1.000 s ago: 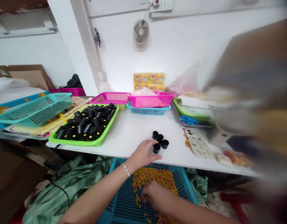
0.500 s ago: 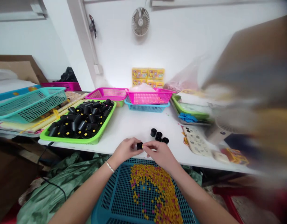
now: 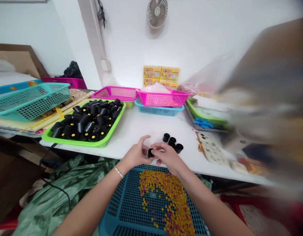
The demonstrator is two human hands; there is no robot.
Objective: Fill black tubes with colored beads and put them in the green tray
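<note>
My left hand (image 3: pixel 136 154) and my right hand (image 3: pixel 166 155) meet over the front edge of the white table (image 3: pixel 141 131), both pinched on one small black cylinder (image 3: pixel 151 152). Just behind them three more black cylinders (image 3: pixel 172 142) stand on the table. Below my hands a blue mesh basket (image 3: pixel 127 209) holds several small yellow and pink pieces (image 3: pixel 166 200). At the left a green tray (image 3: pixel 75 142) is filled with several black cylinders, some with yellow dots on their ends.
Pink baskets (image 3: pixel 163 98) and a blue one stand at the back, with yellow boxes (image 3: pixel 161 76) behind. A teal basket (image 3: pixel 30 101) sits far left, a green tray (image 3: pixel 205 118) and a pale moulded card (image 3: pixel 212 149) at right. The right side is blurred.
A second ago my left hand reached the loose cylinders and my right hand was in the blue basket. Both hands since came together on one cylinder and hold it a little higher.
</note>
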